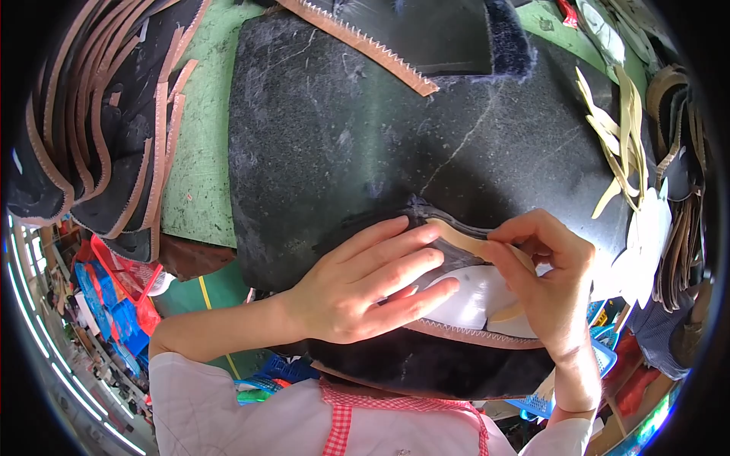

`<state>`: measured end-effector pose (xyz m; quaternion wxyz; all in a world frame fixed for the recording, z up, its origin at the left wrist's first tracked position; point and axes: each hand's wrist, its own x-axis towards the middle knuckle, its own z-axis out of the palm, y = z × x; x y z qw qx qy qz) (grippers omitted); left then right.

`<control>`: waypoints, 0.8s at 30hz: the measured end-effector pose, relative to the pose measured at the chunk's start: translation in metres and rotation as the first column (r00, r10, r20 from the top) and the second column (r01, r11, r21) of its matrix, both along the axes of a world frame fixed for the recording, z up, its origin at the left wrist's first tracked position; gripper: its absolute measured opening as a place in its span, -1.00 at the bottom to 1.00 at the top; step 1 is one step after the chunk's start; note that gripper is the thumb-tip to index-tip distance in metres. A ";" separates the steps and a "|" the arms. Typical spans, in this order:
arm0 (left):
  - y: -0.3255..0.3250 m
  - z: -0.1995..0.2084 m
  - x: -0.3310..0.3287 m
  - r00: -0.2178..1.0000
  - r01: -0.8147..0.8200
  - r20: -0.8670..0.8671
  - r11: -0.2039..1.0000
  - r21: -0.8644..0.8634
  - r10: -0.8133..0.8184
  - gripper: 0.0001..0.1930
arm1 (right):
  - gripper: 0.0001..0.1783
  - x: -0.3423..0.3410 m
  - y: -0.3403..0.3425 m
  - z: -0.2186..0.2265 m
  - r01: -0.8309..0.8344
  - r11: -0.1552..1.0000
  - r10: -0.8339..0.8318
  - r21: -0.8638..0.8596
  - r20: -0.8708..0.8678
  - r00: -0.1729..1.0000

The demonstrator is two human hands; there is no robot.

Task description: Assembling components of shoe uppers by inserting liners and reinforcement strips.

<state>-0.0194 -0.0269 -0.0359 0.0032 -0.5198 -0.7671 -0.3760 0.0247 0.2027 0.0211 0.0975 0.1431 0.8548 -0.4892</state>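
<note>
Near the front edge of the green bench (pixel 196 163), the left hand (pixel 361 281), fingers spread, gripping nothing, steadies a narrow, tan, leather-like strip (pixel 461 240) while the right hand (pixel 544 266) pinches it closed-fingered; uneven pulling could skew it.

Bright light is washing out the white sheet (pixel 646 247) on the right. Lamps (pixel 76 392) are glowing at the left, bending near the rim. Black is filling the corners.
</note>
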 end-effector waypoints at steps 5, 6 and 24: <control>-0.002 0.006 -0.001 0.997 -0.009 -0.073 0.990 -0.140 -0.001 -0.62 | -0.78 0.015 0.004 0.015 0.013 0.985 -0.006 0.174 -0.036 0.999; -0.002 0.008 0.000 0.997 -0.012 -0.072 0.990 -0.138 0.002 -0.62 | -0.76 0.019 0.008 0.018 0.011 0.979 -0.011 0.205 0.001 1.000; 0.064 0.024 0.024 0.960 0.267 0.034 0.870 -0.415 -0.278 -0.35 | -0.81 0.075 0.071 -0.001 0.300 0.951 -0.301 0.078 -0.002 0.954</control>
